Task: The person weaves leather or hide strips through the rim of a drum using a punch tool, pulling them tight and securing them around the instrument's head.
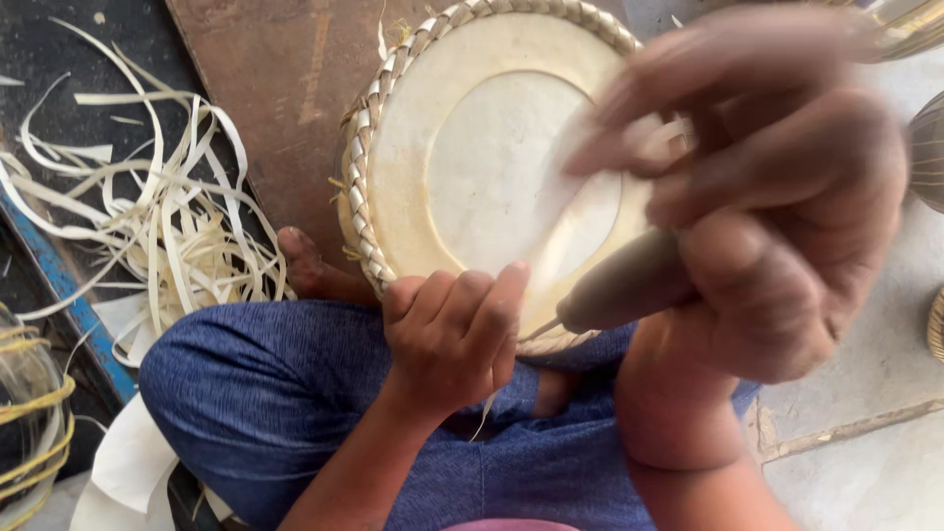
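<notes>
A round pale plate-shaped piece (462, 167) with a braided straw rim rests against my lap. My left hand (454, 332) grips its near edge, thumb on the inner face. My right hand (777, 206), blurred and close to the camera, is closed around a wooden-handled awl (624, 287) whose thin metal tip points at the rim beside my left thumb. A pale strip (580, 162) runs under my right fingers across the plate.
A heap of pale cut strips (167, 216) lies on the floor at the left. A brown board (285, 88) lies under the plate. Coiled yellow-bound bundles (29, 413) sit at the lower left. Woven items (929, 147) show at the right edge.
</notes>
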